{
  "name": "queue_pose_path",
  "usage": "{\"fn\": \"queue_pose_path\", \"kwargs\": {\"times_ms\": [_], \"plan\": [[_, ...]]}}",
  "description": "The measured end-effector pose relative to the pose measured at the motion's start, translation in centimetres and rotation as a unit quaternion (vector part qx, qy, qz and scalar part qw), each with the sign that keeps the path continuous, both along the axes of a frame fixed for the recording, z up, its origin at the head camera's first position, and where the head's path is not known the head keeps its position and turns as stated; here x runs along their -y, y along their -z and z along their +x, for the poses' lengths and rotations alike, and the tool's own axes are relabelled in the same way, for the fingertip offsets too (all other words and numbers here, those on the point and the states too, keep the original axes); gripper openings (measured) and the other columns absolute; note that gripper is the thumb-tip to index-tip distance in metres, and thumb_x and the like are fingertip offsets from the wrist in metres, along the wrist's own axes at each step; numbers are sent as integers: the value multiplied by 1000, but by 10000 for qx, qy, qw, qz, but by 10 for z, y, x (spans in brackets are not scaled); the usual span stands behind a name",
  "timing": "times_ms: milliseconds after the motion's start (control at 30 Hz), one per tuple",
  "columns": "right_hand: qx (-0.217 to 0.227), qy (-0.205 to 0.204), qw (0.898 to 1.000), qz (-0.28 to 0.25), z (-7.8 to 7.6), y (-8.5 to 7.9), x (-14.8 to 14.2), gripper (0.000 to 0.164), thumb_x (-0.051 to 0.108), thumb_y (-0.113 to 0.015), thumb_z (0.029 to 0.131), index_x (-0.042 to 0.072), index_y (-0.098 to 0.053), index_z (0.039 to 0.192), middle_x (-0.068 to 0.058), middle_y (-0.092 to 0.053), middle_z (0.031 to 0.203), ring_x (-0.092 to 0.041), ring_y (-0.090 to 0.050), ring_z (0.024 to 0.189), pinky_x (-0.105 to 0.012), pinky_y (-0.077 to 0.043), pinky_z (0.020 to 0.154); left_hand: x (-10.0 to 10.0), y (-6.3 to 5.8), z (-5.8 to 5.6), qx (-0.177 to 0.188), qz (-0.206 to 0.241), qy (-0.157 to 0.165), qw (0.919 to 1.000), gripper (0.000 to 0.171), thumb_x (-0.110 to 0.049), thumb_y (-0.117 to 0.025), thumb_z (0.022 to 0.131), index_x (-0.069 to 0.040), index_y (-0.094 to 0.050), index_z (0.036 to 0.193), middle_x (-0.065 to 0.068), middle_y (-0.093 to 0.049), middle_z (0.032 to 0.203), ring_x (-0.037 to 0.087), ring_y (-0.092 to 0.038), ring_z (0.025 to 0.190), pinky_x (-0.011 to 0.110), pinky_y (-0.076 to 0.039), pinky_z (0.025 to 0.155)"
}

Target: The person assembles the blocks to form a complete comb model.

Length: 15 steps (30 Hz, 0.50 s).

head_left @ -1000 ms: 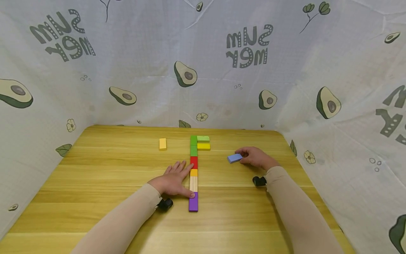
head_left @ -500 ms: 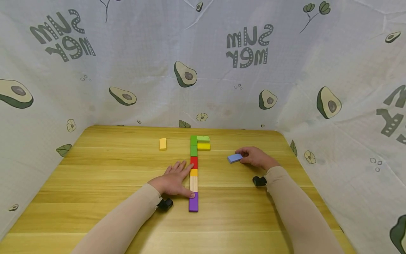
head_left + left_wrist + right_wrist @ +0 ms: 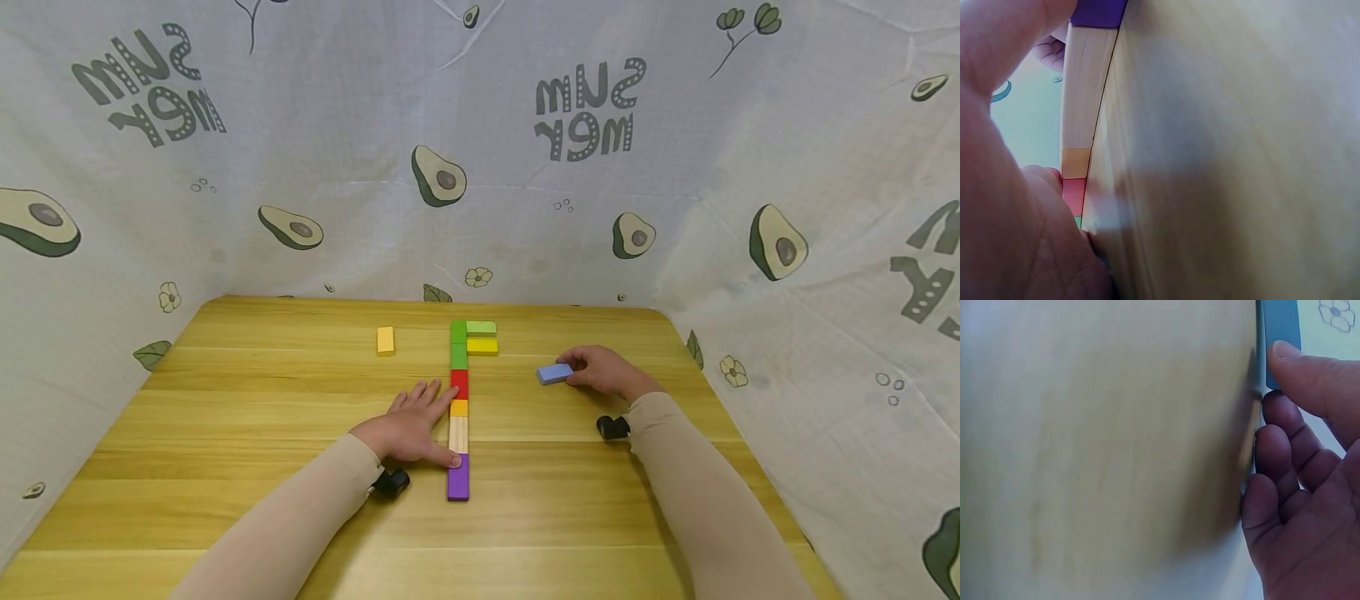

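My left hand (image 3: 408,429) lies with fingers spread beside a straight row of blocks. Its thumb touches the purple block (image 3: 458,483) at the near end, and a fingertip touches the red block (image 3: 460,380). Between those two sit a plain wooden block (image 3: 458,435) and a small orange block (image 3: 459,408). Two green blocks (image 3: 459,356) continue the row away from me. Off to the right, my right hand (image 3: 606,372) pinches one end of a blue block (image 3: 552,374) between thumb and fingers, low at the table; the right wrist view shows the same grip.
A light green block (image 3: 482,329) and a yellow block (image 3: 482,347) jut rightward from the row's far end. One yellow-orange block (image 3: 386,341) lies apart at the back left. A printed white cloth (image 3: 517,225) hangs behind and beside the wooden table (image 3: 247,400).
The blue block and my right hand have turned or shifted very slightly. My left hand keeps its place on the row.
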State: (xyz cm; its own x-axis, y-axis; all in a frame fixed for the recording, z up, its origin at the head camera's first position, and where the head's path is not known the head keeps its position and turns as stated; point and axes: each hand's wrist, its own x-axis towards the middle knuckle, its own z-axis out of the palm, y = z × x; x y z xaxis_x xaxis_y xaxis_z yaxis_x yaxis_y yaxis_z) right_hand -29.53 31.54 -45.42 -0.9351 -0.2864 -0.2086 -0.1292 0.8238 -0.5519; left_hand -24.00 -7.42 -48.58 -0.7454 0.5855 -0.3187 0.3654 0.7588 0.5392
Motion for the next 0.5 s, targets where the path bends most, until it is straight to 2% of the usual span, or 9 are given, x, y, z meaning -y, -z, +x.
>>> {"fn": "queue_pose_path", "kwargs": {"times_ms": [167,367,500], "plan": [[-75,-59,9999,91,1,-1,15,33,14,-72,98,2,-69,129,-13,-68,114,-26,-57,100,-40,-49,91,0,-4,2,-22,-78,60,9999,122,-66,-78,81,-27,-6,172,10,5,179,36,10,165,59,5,132],[-100,18,9999,116,1,-3,47,30,17,-73,98,7,-70,126,-9,-67,111,-23,-58,99,-38,-49,90,0,-14,5,-41,-90,119,9999,121,-67,-77,82,-25,-9,172,13,1,179,38,6,165,61,1,132],[-149,-59,9997,178,-1,-5,70,27,17,-72,97,8,-71,123,-8,-64,105,-23,-56,96,-37,-47,86,0,-12,4,-41,-131,129,9998,121,-68,-77,82,-26,-7,172,12,3,179,37,8,165,60,3,132]]}}
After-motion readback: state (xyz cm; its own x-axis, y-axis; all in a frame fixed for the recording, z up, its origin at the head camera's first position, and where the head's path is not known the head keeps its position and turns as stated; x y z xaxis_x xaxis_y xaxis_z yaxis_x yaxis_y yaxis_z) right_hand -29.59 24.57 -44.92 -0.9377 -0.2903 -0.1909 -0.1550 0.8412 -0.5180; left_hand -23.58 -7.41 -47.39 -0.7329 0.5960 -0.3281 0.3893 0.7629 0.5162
